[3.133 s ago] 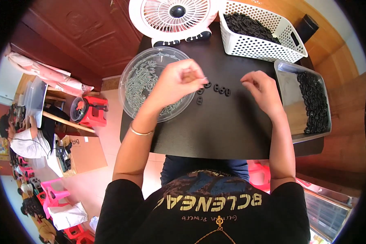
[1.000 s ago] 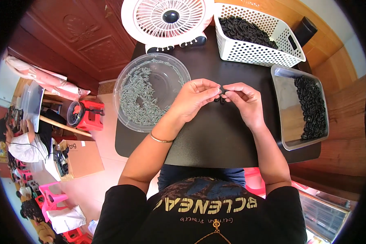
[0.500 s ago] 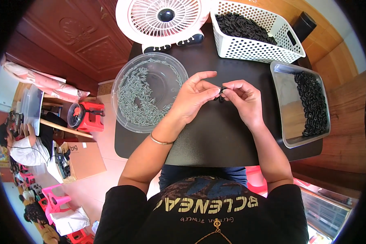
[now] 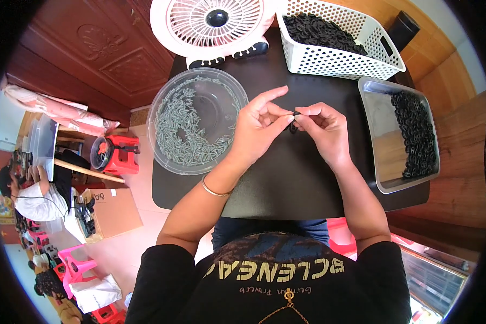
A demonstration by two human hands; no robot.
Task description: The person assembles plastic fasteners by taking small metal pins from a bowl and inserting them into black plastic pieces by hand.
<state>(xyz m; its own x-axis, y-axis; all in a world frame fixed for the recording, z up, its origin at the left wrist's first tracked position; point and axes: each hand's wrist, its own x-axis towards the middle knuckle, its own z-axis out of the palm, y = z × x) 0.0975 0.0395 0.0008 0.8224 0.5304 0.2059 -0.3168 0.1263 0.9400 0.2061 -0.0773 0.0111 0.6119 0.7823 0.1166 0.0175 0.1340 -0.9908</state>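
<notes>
Above the middle of the dark table, my two hands meet fingertip to fingertip. A small black part pokes out below the fingertips. My right hand pinches this part between thumb and fingers. My left hand is closed in a pinch against it, with one finger lifted away; what sits in that pinch is too small and covered to name. Left of my hands, a clear round tub holds many small grey screw-like pieces. On the right, a metal tray contains many black oval link-shaped parts.
A white perforated basket of black parts stands at the back, beside a black cylinder. A pink-white fan is at the back left. Off the table's left side are a red stool, a cardboard box and another person.
Both hands stay together in nearly the same spot. The left thumb and lifted finger have shifted slightly, and the black part shows a little lower between the fingertips.
</notes>
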